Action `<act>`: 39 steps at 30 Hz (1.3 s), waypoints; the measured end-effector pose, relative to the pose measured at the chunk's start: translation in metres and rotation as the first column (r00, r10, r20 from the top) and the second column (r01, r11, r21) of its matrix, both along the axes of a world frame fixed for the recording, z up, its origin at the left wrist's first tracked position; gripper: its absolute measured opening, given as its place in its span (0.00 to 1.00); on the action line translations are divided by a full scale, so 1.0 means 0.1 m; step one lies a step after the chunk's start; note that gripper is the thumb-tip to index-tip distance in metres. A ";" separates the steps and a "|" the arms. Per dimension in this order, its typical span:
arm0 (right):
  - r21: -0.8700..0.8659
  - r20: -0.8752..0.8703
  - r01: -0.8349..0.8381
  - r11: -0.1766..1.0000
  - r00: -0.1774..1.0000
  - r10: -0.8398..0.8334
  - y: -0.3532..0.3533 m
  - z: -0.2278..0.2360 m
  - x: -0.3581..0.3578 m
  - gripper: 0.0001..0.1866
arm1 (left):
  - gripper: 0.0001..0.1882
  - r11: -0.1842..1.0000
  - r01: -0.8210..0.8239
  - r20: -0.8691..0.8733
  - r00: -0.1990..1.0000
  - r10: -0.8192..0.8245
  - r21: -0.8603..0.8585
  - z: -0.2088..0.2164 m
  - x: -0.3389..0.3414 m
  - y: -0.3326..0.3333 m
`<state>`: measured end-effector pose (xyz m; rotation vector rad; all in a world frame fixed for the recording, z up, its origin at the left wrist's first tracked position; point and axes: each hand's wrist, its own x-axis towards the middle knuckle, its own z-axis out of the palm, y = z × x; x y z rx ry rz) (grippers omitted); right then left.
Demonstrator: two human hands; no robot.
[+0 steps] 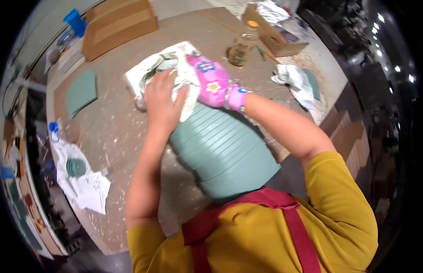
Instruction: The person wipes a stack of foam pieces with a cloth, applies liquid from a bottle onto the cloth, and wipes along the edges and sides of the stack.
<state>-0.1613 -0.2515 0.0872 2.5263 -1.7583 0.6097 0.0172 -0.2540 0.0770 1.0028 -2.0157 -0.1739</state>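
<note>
"What is the left hand doing?"

"It lies bare on a bunched white cloth, fingers stretched out and thumb spread away, so it isn't clenched. A grayish-green thing shows in the cloth's hollow, just past those fingertips."

"And the right hand?"

"It's inside a pink flowered covering, touching the cloth's right side. Its fingers are hidden, so I can't tell whether they grasp it."

"What's on the near side of both hands?"

"A broad green stack of overlapping pieces, fanned from below the cloth toward the body."

"Left of the left hand?"

"Curved green pieces, well apart from it. Nearer the body than those, a white paper carries a small round green stack."

"Beyond the hands?"

"Past the left one, a large cardboard box. Past the right one, a clear bottle near a smaller cardboard box."

"Right of the right hand?"

"A crumpled white rag overlapping another green piece."
</note>
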 end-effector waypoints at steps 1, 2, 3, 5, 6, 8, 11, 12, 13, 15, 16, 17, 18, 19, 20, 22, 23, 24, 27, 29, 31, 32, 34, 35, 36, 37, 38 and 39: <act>0.056 -0.030 0.008 0.998 1.000 -0.006 0.01 0.10 0.04 0.35 | 0.21 0.999 0.018 -0.028 0.999 -0.017 0.050 -0.08 0.01 -0.06; 0.114 -0.054 0.008 0.994 0.999 -0.002 0.01 0.20 0.05 0.34 | 0.22 0.994 0.029 -0.051 0.998 -0.024 0.103 -0.15 0.04 -0.09; 0.118 -0.045 0.006 0.993 0.999 0.000 0.02 0.16 0.04 0.34 | 0.22 0.994 0.027 -0.042 0.999 -0.022 0.108 -0.21 0.04 -0.05; -0.070 -0.099 -0.005 0.998 0.995 -0.002 0.04 0.07 0.00 0.31 | 0.23 0.979 0.021 -0.269 0.963 0.036 0.204 -0.32 0.09 0.05; -0.033 -0.078 -0.001 0.999 0.997 -0.002 0.04 0.12 -0.02 0.29 | 0.23 0.952 0.015 -0.373 0.922 0.105 0.304 -0.47 0.12 0.10; -0.009 -0.069 0.017 1.000 0.997 -0.018 0.07 0.16 -0.05 0.30 | 0.23 0.853 -0.039 -0.357 0.898 0.258 0.520 -0.83 0.31 0.22; 0.013 -0.101 0.046 0.999 0.994 -0.044 0.09 0.23 -0.09 0.28 | 0.24 0.757 0.061 -0.375 0.892 0.251 0.651 -0.73 0.54 0.39; -0.081 -0.134 0.024 0.996 0.990 -0.035 0.06 0.21 -0.07 0.28 | 0.24 0.760 0.039 -0.373 0.887 0.273 0.649 -0.76 0.64 0.39; -0.084 -0.135 0.003 0.996 0.991 -0.014 0.04 0.20 -0.05 0.28 | 0.24 0.750 -0.004 -0.372 0.867 0.332 0.661 -0.83 0.72 0.39; -0.012 -0.127 0.021 1.000 0.992 -0.022 0.06 0.19 -0.08 0.26 | 0.21 0.700 0.022 -0.446 0.785 0.430 0.714 -0.55 0.66 0.39; -0.006 -0.138 0.013 1.000 0.990 -0.014 0.06 0.20 -0.06 0.26 | 0.21 0.696 0.025 -0.452 0.777 0.438 0.718 -0.36 0.54 0.39; 0.019 -0.119 -0.010 1.000 0.993 0.012 0.04 0.22 -0.02 0.26 | 0.20 0.883 -0.060 -0.405 0.873 0.273 0.466 -0.21 0.44 0.35; 0.043 -0.100 -0.036 0.998 0.994 0.040 0.02 0.24 0.03 0.26 | 0.18 0.983 -0.093 -0.289 0.947 0.136 0.159 -0.14 0.36 0.28; 0.050 -0.111 -0.050 0.997 0.992 0.056 0.02 0.23 0.05 0.26 | 0.19 0.992 -0.053 -0.258 0.963 0.081 0.113 -0.20 0.27 0.20; 0.030 -0.107 -0.068 0.997 0.992 0.071 0.02 0.20 0.07 0.26 | 0.19 0.997 -0.013 -0.223 0.974 0.029 0.070 -0.27 0.24 0.16; 0.006 -0.120 -0.072 0.997 0.990 0.072 -0.02 0.17 0.00 0.26 | 0.20 0.998 -0.004 -0.246 0.969 0.020 0.065 -0.43 0.28 0.17; -0.010 -0.135 -0.050 0.999 0.990 0.048 -0.03 0.16 -0.02 0.26 | 0.20 0.983 -0.067 -0.291 0.950 0.115 0.171 -0.56 0.32 0.27; -0.029 -0.145 -0.030 0.999 0.989 0.026 -0.04 0.15 -0.01 0.27 | 0.20 0.953 -0.126 -0.320 0.923 0.215 0.276 -0.68 0.37 0.34; -0.004 -0.155 -0.033 0.999 0.987 0.032 -0.10 0.18 -0.04 0.27 | 0.17 0.877 -0.125 -0.348 0.885 0.310 0.463 -0.84 0.60 0.43; 0.155 -0.027 -0.058 0.986 0.998 0.063 -0.15 0.28 -0.06 0.28 | 0.17 0.795 -0.004 -0.444 0.828 0.343 0.606 -0.80 0.63 0.43; 0.271 0.031 -0.065 0.960 0.998 0.059 -0.34 0.29 -0.07 0.28 | 0.17 0.888 -0.079 -0.424 0.858 0.292 0.453 -0.67 0.55 0.44; 0.382 0.085 -0.064 0.922 0.996 0.034 -0.41 0.30 -0.09 0.28 | 0.17 0.951 -0.131 -0.388 0.891 0.236 0.279 -0.61 0.47 0.44; 0.498 0.243 -0.008 0.867 0.961 -0.130 -0.47 0.40 0.01 0.25 | 0.17 0.957 -0.071 -0.461 0.865 0.200 0.282 -0.57 0.36 0.45; 0.564 0.304 -0.015 0.825 0.933 -0.191 -0.54 0.39 -0.01 0.20 | 0.17 0.945 -0.023 -0.467 0.866 0.182 0.326 -0.57 0.38 0.47; 0.628 0.360 -0.024 0.778 0.895 -0.263 -0.58 0.37 -0.03 0.15 | 0.17 0.929 0.032 -0.472 0.868 0.158 0.370 -0.56 0.42 0.47; 0.615 0.422 -0.048 0.787 0.864 -0.276 -0.60 0.35 -0.04 0.14 | 0.15 0.942 0.028 -0.461 0.877 0.137 0.333 -0.55 0.46 0.43; 0.614 0.420 -0.041 0.788 0.863 -0.282 -0.63 0.34 -0.06 0.14 | 0.15 0.943 0.036 -0.463 0.877 0.130 0.332 -0.52 0.47 0.35; 0.622 0.414 -0.018 0.783 0.856 -0.309 -0.65 0.34 -0.05 0.13 | 0.15 0.953 0.030 -0.426 0.898 0.107 0.301 -0.44 0.50 0.24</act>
